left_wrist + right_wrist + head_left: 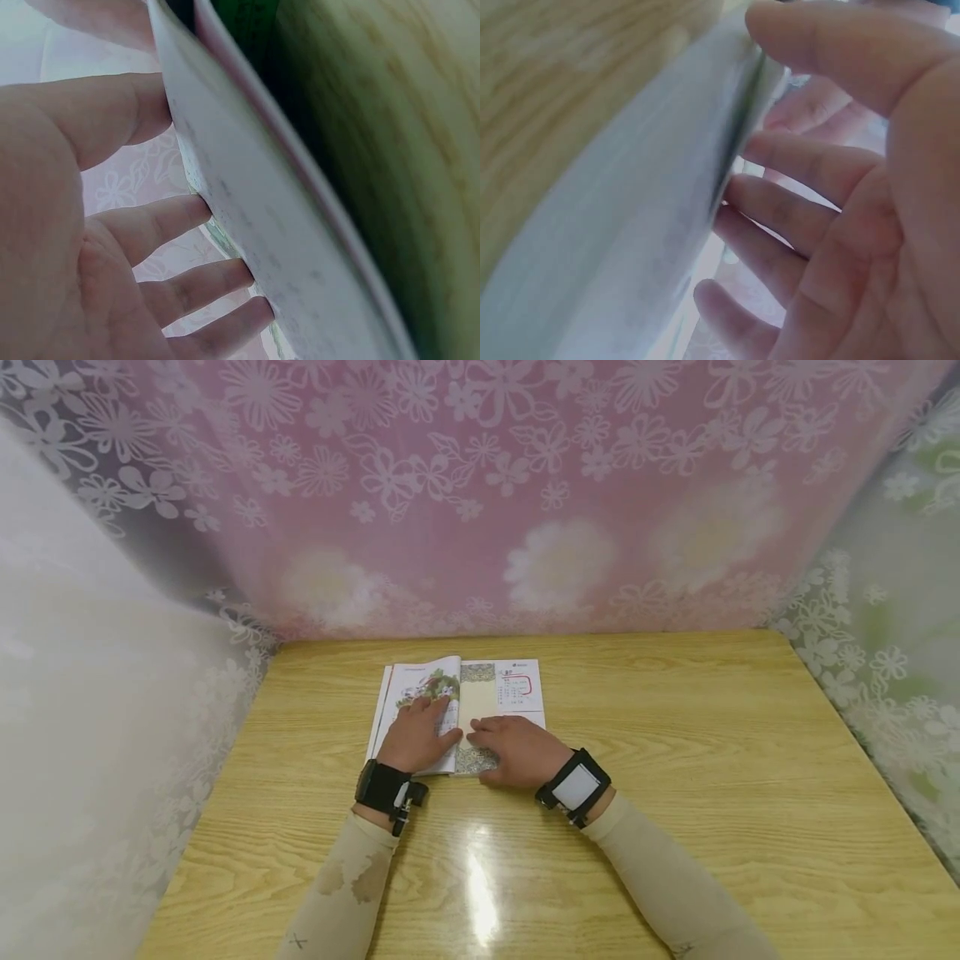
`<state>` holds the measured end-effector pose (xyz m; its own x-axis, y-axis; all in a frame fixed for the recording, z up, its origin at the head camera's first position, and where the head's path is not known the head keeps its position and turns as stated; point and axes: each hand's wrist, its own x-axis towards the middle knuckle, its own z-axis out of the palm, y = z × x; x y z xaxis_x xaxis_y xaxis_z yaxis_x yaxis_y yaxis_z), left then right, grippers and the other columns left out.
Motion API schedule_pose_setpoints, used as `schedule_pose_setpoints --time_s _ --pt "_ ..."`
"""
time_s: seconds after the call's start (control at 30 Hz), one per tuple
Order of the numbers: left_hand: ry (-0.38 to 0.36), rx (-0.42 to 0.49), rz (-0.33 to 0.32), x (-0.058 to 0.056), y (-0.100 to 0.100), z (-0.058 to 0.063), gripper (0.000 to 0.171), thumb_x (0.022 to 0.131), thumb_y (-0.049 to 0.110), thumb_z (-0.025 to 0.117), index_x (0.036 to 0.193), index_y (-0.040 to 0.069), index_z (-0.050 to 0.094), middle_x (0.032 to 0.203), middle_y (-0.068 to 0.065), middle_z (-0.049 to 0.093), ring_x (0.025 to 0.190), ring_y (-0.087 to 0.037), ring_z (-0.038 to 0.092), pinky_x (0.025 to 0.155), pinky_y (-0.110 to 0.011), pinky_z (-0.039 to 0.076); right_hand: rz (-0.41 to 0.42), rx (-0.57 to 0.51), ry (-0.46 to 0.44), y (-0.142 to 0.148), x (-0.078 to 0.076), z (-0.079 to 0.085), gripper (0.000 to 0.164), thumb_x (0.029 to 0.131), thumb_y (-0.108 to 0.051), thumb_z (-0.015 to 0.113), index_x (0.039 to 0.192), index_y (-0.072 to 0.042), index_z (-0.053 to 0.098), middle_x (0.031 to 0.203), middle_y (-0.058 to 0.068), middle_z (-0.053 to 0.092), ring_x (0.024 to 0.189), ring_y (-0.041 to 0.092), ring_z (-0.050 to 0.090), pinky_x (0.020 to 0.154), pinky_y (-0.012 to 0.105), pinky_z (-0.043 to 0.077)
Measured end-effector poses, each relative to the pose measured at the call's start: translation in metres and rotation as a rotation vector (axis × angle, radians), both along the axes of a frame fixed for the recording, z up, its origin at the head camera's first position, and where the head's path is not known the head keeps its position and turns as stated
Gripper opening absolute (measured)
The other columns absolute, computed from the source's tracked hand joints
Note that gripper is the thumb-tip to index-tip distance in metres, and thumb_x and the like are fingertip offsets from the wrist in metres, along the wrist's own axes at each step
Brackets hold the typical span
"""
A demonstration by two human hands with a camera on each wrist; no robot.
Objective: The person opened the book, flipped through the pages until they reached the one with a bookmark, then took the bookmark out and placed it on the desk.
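An open book [408, 677] lies on the table, with a flower picture on its left page and printed text with a red outline on its right page. A cream strip [477, 697] like a bookmark, with ornate grey ends, lies along the fold on the right page. My left hand [412, 735] rests on the left page, its fingers spread; in the left wrist view, its fingertips [240, 274] press the page. My right hand [522, 750] lies over the lower part of the strip, fingertips on it and thumb near its bottom end. The right wrist view shows these fingers [780, 210] fairly straight.
The wood-grain table [712, 760] extends to both sides of the book and in front of it. A pink floral curtain [450, 552] hangs behind the table's far edge, with pale floral sheets at the left and right. Black wrist bands [384, 789] sit on both wrists.
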<state>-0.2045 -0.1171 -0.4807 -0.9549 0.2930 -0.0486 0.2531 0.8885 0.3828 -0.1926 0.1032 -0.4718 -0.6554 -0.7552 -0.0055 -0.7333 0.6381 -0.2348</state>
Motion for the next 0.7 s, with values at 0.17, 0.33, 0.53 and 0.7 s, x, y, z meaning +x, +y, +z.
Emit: schedule_pose_setpoints --time_s 0.17,0.33,0.53,0.7 --pt "-0.004 0.007 0.005 -0.001 0.000 -0.001 0.069 0.095 0.049 0.054 0.151 0.013 0.036 0.146 -0.021 0.036 0.131 -0.045 0.032 0.098 -0.054 0.036 0.005 -0.014 -0.026 0.001 0.002 0.005 0.056 0.083 -0.045 0.070 0.130 -0.015 0.063 0.139 0.002 0.051 0.126 0.019 0.047 0.105 0.034 0.032" --pt "-0.020 0.008 0.017 0.001 0.000 -0.001 0.069 0.094 0.049 0.054 0.151 0.014 0.036 0.146 -0.021 0.037 0.131 -0.045 0.033 0.098 -0.054 0.036 0.035 -0.029 -0.008 0.001 0.006 0.006 0.049 0.082 -0.044 0.069 0.122 -0.015 0.068 0.134 0.001 0.056 0.122 0.017 0.052 0.101 0.033 0.038" --pt "0.000 0.018 0.011 0.002 0.001 0.002 0.067 0.095 0.045 0.055 0.150 0.011 0.037 0.144 -0.022 0.038 0.131 -0.045 0.034 0.100 -0.054 0.033 0.195 -0.127 0.044 0.008 0.008 0.006 0.025 0.093 -0.035 0.060 0.107 -0.022 0.075 0.106 -0.011 0.068 0.097 0.005 0.062 0.083 0.027 0.048" --pt "0.002 0.031 0.013 0.002 0.002 0.002 0.067 0.095 0.045 0.056 0.150 0.012 0.038 0.145 -0.022 0.037 0.131 -0.046 0.033 0.099 -0.054 0.035 0.317 -0.208 0.029 0.020 0.011 0.013 0.021 0.100 -0.030 0.053 0.096 -0.024 0.073 0.078 -0.021 0.060 0.071 -0.005 0.054 0.067 0.017 0.044"
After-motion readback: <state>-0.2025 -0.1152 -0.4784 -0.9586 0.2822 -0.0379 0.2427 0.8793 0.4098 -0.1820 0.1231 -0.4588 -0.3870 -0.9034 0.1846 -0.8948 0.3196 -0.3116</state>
